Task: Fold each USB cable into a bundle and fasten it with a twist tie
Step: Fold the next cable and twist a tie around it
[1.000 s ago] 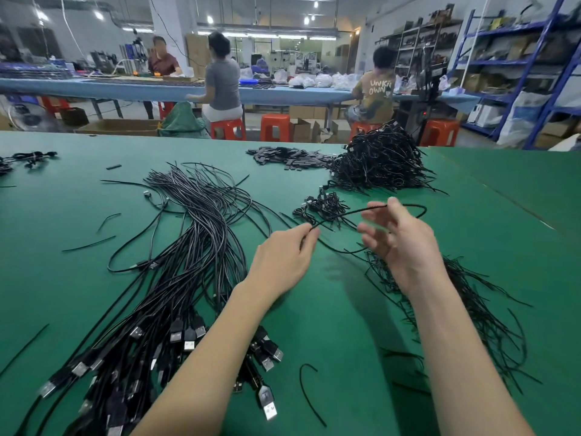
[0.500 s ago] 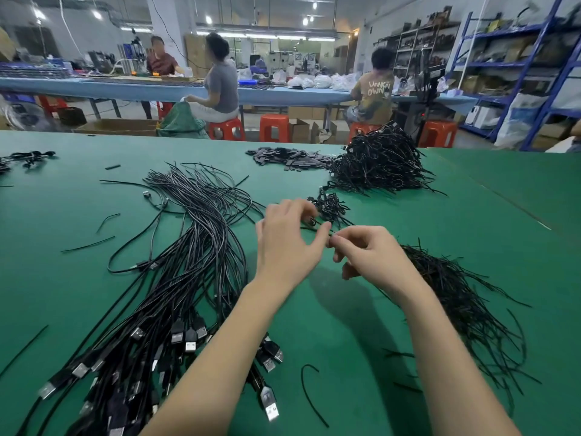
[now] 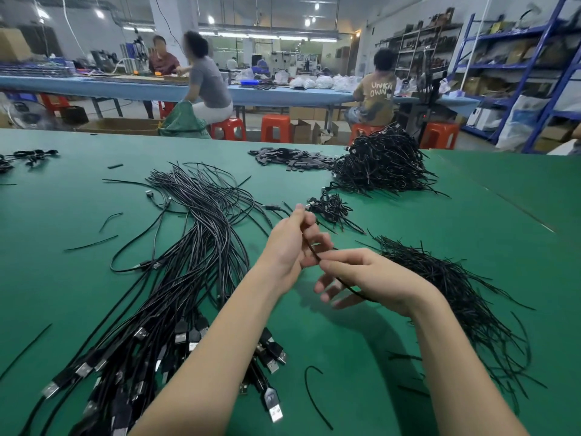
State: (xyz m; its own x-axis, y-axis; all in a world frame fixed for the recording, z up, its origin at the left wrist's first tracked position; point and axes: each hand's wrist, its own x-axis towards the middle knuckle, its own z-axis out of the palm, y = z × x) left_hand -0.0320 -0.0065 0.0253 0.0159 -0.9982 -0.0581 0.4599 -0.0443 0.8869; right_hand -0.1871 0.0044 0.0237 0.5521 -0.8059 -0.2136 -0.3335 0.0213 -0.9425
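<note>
Bundles (image 3: 382, 163) heaped far right; loose cables (image 3: 188, 247) many left. Left hand (image 3: 290, 243), right hand (image 3: 367, 278) fingers pinching one cable (image 3: 314, 254).

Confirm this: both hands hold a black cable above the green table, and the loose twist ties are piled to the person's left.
Wrong side. The head view shows the twist ties piled to the person's right; the unbundled USB cables lie left. Both hands, left and right, do hold a black cable above the green table.

Workshop interior. Long blue-topped bench (image 3: 283, 94) crosses the room; seated workers on orange stools (image 3: 276, 128). Blue steel shelving (image 3: 531, 67) along right wall holds boxes. Ceiling strip lights (image 3: 262, 35) lit. Cardboard cartons (image 3: 119, 125) on floor.
</note>
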